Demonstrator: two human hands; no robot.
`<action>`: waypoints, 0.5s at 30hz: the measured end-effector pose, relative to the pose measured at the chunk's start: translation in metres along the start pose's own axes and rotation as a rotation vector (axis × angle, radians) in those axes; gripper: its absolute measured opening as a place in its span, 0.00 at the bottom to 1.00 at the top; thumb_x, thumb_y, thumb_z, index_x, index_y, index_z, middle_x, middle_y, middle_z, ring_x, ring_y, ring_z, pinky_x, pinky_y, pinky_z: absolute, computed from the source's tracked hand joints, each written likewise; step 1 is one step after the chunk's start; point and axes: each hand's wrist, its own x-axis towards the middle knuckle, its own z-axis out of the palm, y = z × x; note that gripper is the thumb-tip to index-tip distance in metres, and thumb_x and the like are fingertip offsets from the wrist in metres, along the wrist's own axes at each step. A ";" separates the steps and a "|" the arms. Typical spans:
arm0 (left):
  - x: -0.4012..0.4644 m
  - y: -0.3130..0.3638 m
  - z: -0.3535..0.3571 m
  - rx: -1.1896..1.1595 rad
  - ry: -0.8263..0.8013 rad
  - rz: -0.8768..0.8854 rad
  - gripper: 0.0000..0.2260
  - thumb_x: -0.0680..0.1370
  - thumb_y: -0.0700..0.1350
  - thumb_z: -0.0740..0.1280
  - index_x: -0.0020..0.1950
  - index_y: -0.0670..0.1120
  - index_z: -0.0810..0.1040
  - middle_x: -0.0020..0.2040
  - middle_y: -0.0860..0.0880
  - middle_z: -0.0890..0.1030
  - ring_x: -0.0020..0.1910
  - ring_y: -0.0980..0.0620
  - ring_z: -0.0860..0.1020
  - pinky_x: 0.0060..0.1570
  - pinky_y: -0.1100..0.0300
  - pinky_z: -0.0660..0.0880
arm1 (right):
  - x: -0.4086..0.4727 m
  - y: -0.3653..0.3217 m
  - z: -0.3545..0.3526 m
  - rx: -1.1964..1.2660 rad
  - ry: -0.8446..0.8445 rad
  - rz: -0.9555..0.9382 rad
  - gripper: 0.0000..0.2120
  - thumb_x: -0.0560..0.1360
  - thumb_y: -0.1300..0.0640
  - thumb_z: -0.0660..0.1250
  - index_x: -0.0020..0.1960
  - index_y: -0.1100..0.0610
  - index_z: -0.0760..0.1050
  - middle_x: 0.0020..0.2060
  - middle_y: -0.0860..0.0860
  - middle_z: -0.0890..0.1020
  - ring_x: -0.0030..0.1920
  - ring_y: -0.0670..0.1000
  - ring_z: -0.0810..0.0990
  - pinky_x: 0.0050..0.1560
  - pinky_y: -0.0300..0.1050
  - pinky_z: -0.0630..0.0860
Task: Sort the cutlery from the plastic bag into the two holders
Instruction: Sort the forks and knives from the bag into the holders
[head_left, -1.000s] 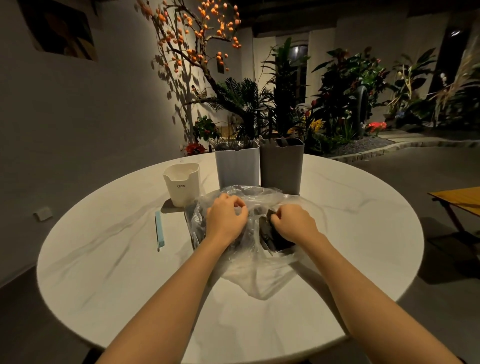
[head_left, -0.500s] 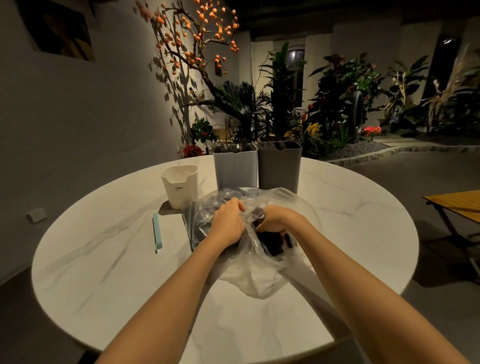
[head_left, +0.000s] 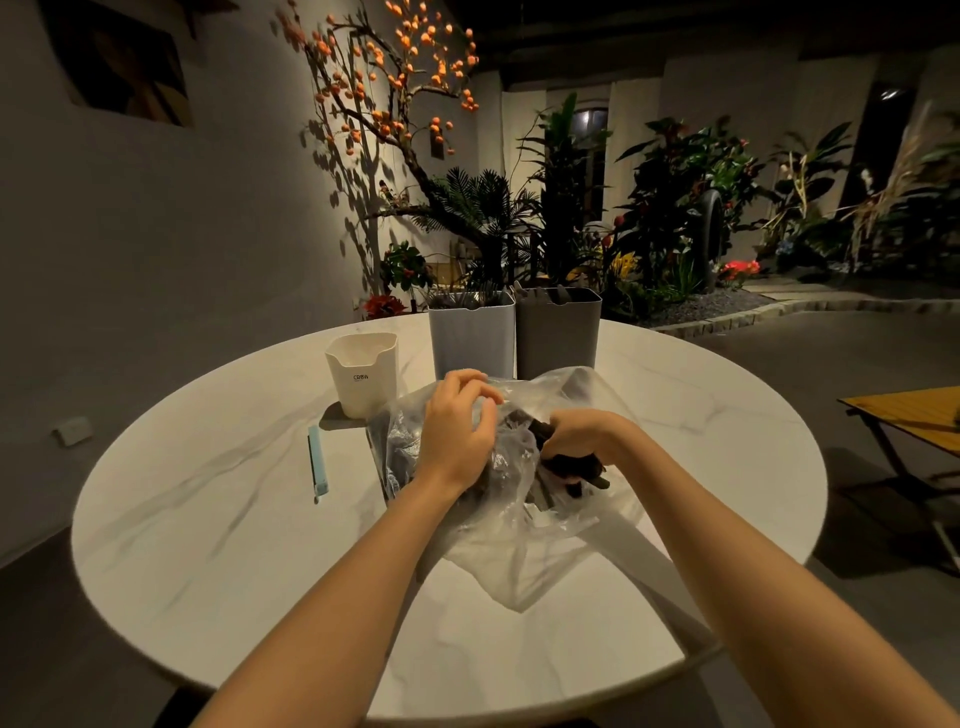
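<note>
On the marble table (head_left: 218, 519), left hand (head_left: 457, 431) pinches the plastic bag (head_left: 519, 551); right hand (head_left: 576, 434) grips dark cutlery (head_left: 571, 465) inside.

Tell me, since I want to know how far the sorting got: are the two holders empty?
No. Cutlery tips show above the rims of the light holder and the dark holder. How full they are, cannot tell.
</note>
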 end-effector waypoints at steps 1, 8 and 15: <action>0.000 0.003 -0.001 -0.050 -0.009 0.038 0.08 0.77 0.41 0.61 0.44 0.46 0.80 0.49 0.52 0.77 0.52 0.55 0.75 0.57 0.56 0.72 | -0.001 0.003 0.000 0.018 0.014 -0.001 0.06 0.78 0.64 0.60 0.52 0.65 0.74 0.42 0.58 0.79 0.44 0.57 0.80 0.52 0.52 0.80; -0.008 0.012 0.004 0.155 -0.382 0.128 0.11 0.78 0.50 0.60 0.44 0.49 0.81 0.37 0.57 0.79 0.39 0.55 0.75 0.60 0.49 0.68 | -0.009 0.018 0.003 0.301 0.009 0.012 0.09 0.80 0.65 0.54 0.44 0.62 0.71 0.34 0.56 0.75 0.32 0.51 0.73 0.35 0.43 0.74; -0.005 0.013 -0.002 0.670 -0.512 0.044 0.19 0.81 0.61 0.51 0.55 0.55 0.80 0.55 0.55 0.79 0.61 0.53 0.71 0.70 0.42 0.53 | -0.017 0.041 -0.003 0.659 -0.168 0.039 0.06 0.82 0.64 0.54 0.51 0.65 0.69 0.34 0.56 0.73 0.28 0.48 0.70 0.24 0.36 0.69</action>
